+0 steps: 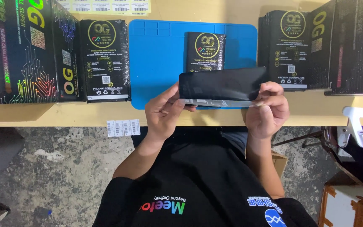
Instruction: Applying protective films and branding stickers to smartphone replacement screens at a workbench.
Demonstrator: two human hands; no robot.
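Both hands hold a flat black glass panel (pixel 221 84), shaped like a phone screen, lengthwise above the near edge of a blue work mat (pixel 158 59). My left hand (pixel 162 111) grips its left end. My right hand (pixel 269 109) pinches the right end, where a clear film strip (pixel 219 103) runs along the panel's lower edge. A small black printed packet (pixel 204 50) lies on the mat just behind the panel.
Black printed boxes (pixel 26 50) and a flat black packet (pixel 105 59) stand at the left of the wooden table (pixel 64 114). A stack of black packets (pixel 290 48) and more boxes (pixel 353 46) stand at the right. Small barcode stickers (pixel 122 127) hang off the table's front edge. A white object (pixel 353 122) sits at far right.
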